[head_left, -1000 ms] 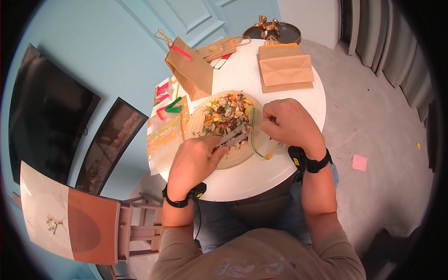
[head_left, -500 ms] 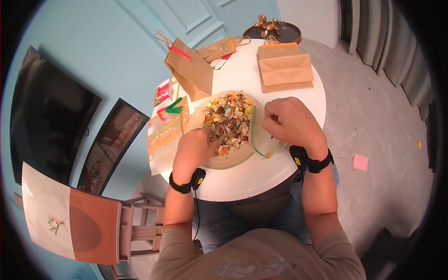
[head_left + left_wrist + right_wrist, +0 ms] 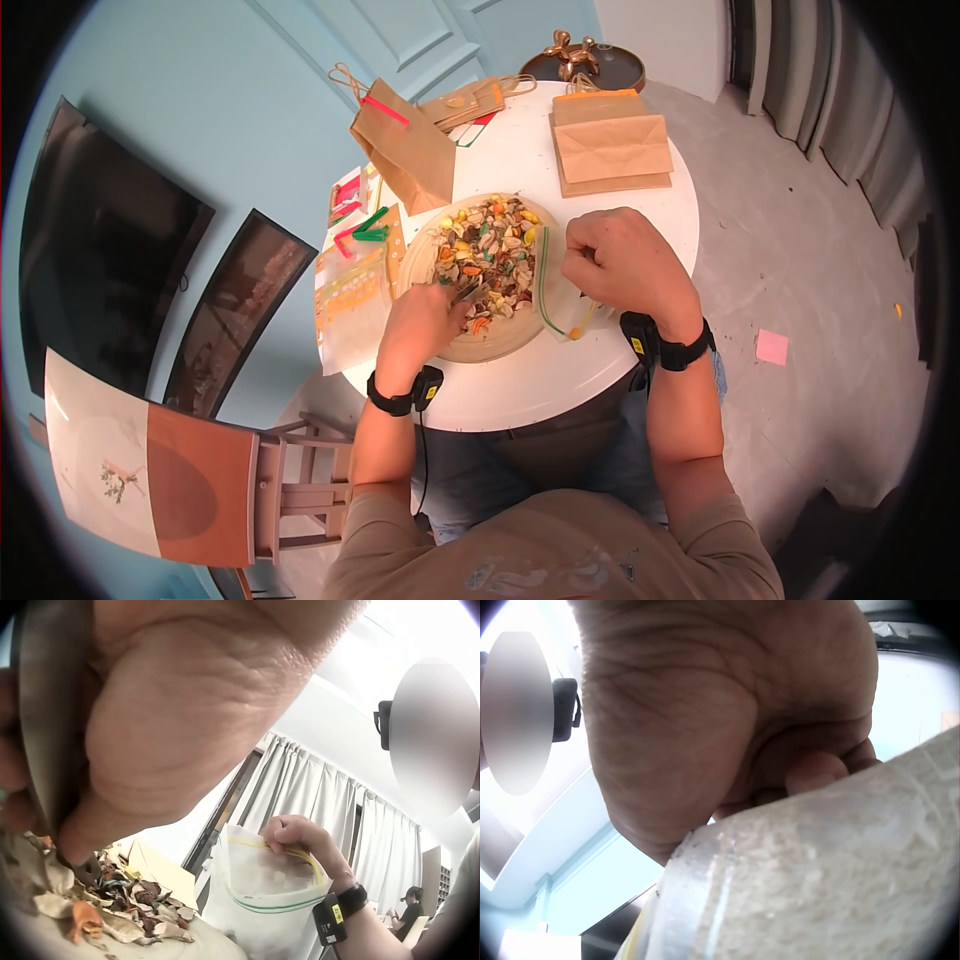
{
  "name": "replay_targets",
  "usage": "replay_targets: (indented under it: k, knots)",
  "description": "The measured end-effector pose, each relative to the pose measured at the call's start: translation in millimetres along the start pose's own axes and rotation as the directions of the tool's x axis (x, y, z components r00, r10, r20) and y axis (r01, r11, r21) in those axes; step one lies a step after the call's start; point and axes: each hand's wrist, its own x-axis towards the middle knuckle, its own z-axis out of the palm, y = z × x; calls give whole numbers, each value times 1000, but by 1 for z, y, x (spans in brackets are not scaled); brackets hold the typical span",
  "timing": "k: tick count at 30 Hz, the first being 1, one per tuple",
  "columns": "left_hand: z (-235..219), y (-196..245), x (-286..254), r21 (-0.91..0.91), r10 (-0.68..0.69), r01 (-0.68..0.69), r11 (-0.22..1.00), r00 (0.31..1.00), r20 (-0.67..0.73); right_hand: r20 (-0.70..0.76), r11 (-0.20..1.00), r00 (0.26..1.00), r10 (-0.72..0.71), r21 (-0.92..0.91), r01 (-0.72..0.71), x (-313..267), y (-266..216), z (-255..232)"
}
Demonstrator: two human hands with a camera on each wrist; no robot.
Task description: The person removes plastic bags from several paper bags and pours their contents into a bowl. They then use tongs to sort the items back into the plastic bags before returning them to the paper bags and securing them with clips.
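My left hand (image 3: 420, 318) grips metal tongs (image 3: 54, 712), whose tips reach down into a heap of potpourri (image 3: 490, 250) with dried petals and orange and yellow bits. The heap lies on a round pale wooden plate (image 3: 425, 245). To the right, my right hand (image 3: 630, 262) pinches the rim of a clear zip bag (image 3: 274, 881). The bag's mouth gapes, its green and yellow seal strips apart, and it stands beside the plate. Its frosted side (image 3: 832, 870) fills the lower right wrist view.
A tall kraft paper bag (image 3: 410, 150) stands behind the plate, and folded kraft bags (image 3: 612, 150) lie at the back right. Green clips (image 3: 372, 232) and a patterned pouch (image 3: 355, 300) are at the left of the round white table (image 3: 510, 390). A pink note (image 3: 771, 348) lies on the floor.
My left hand with the tongs has pulled back from the bag's mouth to the left, and the tongs now dip into the potpourri. The right hand and bag have hardly moved.
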Motion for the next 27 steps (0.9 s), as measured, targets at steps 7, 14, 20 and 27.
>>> replay_targets:
  k: [7, 14, 20, 27]
  knots:
    - [-18, -6, -14, -116, -61, 56, 992, 997, -41, -1, 1000, 1000, -2, 13, 2, 1, 1, 1]
    - [-55, 21, -37, -203, -55, 41, 978, 996, -65, -12, 1000, 1000, -15, -2, 15, 1, 2, 4]
    - [-53, 54, -44, -205, 226, -256, 945, 961, -157, -3, 1000, 1000, -3, 6, 3, 0, -1, -1]
    - [-48, 66, -26, -173, 136, -159, 972, 981, -136, -6, 1000, 1000, -4, 0, 4, -2, -2, -6]
